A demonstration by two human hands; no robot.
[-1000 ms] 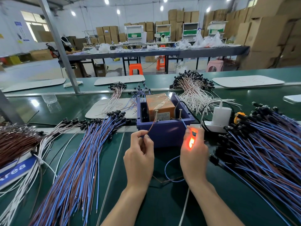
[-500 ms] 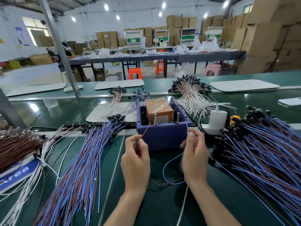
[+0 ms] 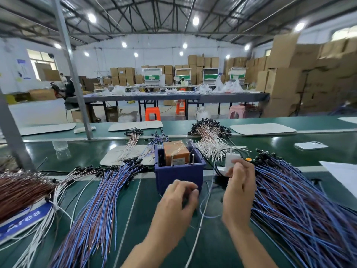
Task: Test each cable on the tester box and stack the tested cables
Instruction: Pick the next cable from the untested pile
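The purple tester box [image 3: 179,176] stands mid-table, holding an orange block [image 3: 176,151] and two upright metal posts. My left hand [image 3: 178,200] is low in front of the box, fingers curled round one end of a thin blue cable [image 3: 205,211]. That cable loops on the green table between my hands. My right hand [image 3: 239,185] is right of the box, beside a white charger [image 3: 230,158], and pinches the cable's other end. A fanned stack of blue-and-brown cables [image 3: 100,202] lies to the left. A bigger heap of the same cables [image 3: 301,206] lies to the right.
Brown cables [image 3: 19,188] and white cables [image 3: 58,202] lie far left over a blue "Area" label [image 3: 25,219]. More white cables [image 3: 210,141] sit behind the box. A phone [image 3: 311,145] lies at the back right, and a steel post [image 3: 71,74] rises at the left.
The red glow at my right hand has gone out. Both hands dropped away from the tester's posts with the cable, the left lower. The camera tilted up.
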